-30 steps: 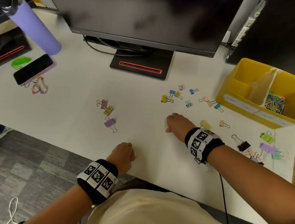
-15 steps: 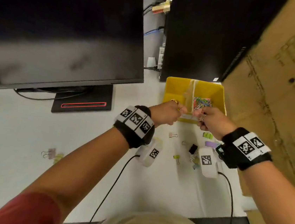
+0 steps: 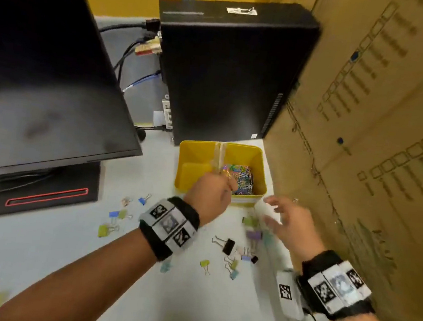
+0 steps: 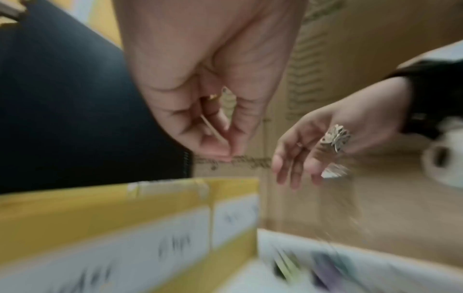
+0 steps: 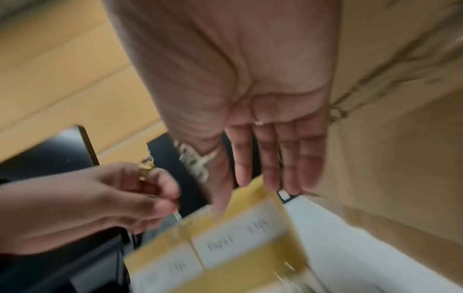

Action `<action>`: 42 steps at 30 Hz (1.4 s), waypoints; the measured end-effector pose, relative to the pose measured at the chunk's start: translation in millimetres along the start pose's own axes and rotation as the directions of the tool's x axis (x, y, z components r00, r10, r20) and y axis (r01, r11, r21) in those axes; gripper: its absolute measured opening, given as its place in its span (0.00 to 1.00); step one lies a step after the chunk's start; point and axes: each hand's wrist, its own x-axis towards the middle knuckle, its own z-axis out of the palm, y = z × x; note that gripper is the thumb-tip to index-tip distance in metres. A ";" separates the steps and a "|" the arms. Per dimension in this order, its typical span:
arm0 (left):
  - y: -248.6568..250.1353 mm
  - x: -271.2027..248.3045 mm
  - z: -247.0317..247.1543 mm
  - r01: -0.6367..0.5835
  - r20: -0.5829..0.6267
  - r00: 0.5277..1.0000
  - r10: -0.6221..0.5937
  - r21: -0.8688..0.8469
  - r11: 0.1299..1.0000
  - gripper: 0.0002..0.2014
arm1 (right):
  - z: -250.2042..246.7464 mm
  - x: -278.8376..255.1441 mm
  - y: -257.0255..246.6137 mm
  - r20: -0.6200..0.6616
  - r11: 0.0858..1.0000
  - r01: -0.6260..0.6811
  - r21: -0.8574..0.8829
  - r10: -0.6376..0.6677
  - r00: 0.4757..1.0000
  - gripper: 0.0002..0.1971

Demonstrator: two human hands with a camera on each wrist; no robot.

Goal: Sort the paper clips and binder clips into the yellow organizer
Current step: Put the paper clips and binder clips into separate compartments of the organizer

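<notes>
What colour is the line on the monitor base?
Red, on the black monitor base; the head view shows it best.

The yellow organizer (image 3: 262,171) sits on the white desk, split in two parts. Colorful paper clips (image 3: 242,178) fill its right part. Binder clips (image 3: 229,247) lie scattered on the desk just in front.

Yellow plastic organizer (image 3: 256,162) on white tabletop (image 3: 69,244), before black computer tower (image 3: 227,77). Paper clips (image 3: 242,178) in its right compartment. Black monitor (image 3: 42,83) to the left, cardboard box (image 3: 380,126) to the right. Binder clips (image 3: 231,252) scattered on tabletop before organizer.
</notes>
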 end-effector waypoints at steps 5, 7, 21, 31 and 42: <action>-24.6 -53.9 68.5 -0.143 0.557 0.828 -0.061 0.315 0.938 0.47 | 40.0 -2.9 31.3 0.456 0.891 0.004 -0.454 0.228 0.860 0.64; -31.0 -56.9 90.4 -0.195 0.575 0.814 -0.074 0.392 0.899 0.54 | 48.9 3.3 28.1 0.483 0.890 0.063 -0.452 0.184 0.856 0.63; -34.8 -84.0 97.3 -0.056 0.382 0.908 -0.170 0.513 0.857 0.29 | 79.0 -11.9 24.7 0.343 0.925 -0.070 -0.374 0.208 0.916 0.22; -50.0 -76.5 65.2 0.187 0.296 0.924 -0.242 0.202 0.961 0.20 | 78.0 -16.7 28.4 0.175 0.989 -0.135 -0.067 0.145 0.974 0.17; -29.9 4.3 -46.1 0.184 -0.001 0.977 -0.214 -0.507 0.842 0.06 | 31.1 31.0 -83.2 0.049 0.873 0.123 0.472 -0.165 0.985 0.19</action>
